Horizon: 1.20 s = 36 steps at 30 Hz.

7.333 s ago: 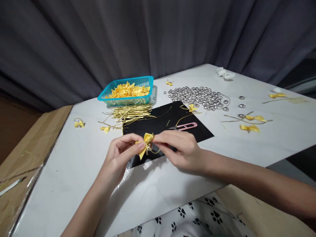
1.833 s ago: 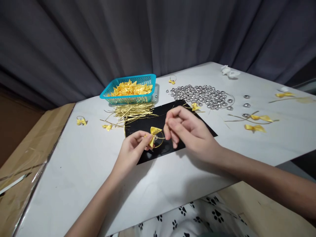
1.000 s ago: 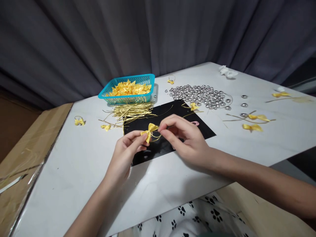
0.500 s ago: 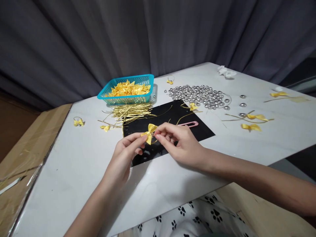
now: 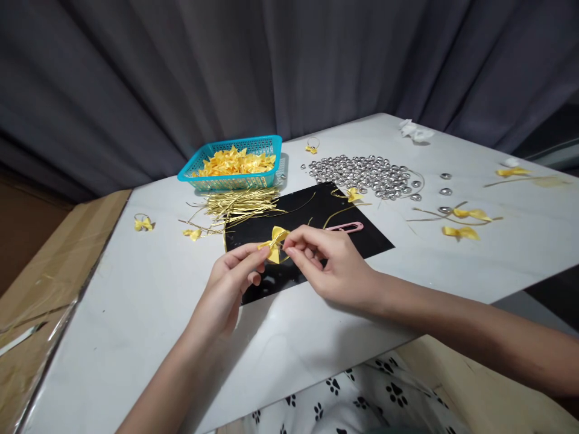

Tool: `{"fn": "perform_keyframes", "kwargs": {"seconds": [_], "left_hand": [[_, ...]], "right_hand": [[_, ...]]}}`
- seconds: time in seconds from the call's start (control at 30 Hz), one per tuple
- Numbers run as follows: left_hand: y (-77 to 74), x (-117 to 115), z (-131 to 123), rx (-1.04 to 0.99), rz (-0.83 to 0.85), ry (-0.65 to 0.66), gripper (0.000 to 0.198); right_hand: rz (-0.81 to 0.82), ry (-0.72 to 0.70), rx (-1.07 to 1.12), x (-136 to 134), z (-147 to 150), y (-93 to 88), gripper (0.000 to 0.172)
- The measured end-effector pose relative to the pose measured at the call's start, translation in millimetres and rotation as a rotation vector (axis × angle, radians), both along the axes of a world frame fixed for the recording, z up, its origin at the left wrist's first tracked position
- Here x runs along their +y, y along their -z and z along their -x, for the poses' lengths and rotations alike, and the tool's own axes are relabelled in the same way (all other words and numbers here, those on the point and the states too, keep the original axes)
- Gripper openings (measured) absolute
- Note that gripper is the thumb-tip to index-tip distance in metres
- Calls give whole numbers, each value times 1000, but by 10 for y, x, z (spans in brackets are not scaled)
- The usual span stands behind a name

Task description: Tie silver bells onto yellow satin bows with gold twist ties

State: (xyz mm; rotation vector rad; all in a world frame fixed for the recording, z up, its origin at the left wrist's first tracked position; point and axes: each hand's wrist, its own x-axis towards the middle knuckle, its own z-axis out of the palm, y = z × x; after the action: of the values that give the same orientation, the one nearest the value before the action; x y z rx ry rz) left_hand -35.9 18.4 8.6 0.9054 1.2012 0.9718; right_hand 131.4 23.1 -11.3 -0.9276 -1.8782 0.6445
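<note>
Between thumb and fingers my left hand (image 5: pixel 242 268) pinches a yellow ribbon bow (image 5: pixel 277 248) by its left side. My right hand (image 5: pixel 328 256) is closed at the bow's right side, thumb and forefinger pressed together on a thin gold wire tie (image 5: pixel 284 260) that runs from the bow. Part of the tie is hidden by the fingers. Both hands hover over a black mat (image 5: pixel 298 208). A pink-handled tool (image 5: pixel 350 227) lies on the mat beyond my right hand, partly covered by it.
A turquoise basket (image 5: pixel 228 184) of yellow bows stands at the back left, with a bundle of gold ties (image 5: pixel 242 204) before it. Many silver beads (image 5: pixel 366 175) lie behind the mat. Loose bows (image 5: pixel 460 232) and ties lie at right; a finished-looking bow ring (image 5: pixel 143 223) lies left.
The bow has tilted slightly between my fingers. Both hands stay in almost the same place, and the things on the table have not moved.
</note>
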Motion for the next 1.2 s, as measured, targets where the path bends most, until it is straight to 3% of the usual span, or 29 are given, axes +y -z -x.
{"fn": "perform_keyframes", "kwargs": {"seconds": [0.3, 0.73, 1.2], "left_hand": [[-42, -24, -20, -24, -7, -23, 16], [-31, -67, -70, 30, -96, -31, 13], [-4, -65, -64, -152, -29, -88, 12]], "right_hand": [[87, 20, 89, -47, 49, 25, 7], [-120, 38, -30, -87, 36, 89, 9], [66, 9, 127, -107, 87, 56, 4]]}}
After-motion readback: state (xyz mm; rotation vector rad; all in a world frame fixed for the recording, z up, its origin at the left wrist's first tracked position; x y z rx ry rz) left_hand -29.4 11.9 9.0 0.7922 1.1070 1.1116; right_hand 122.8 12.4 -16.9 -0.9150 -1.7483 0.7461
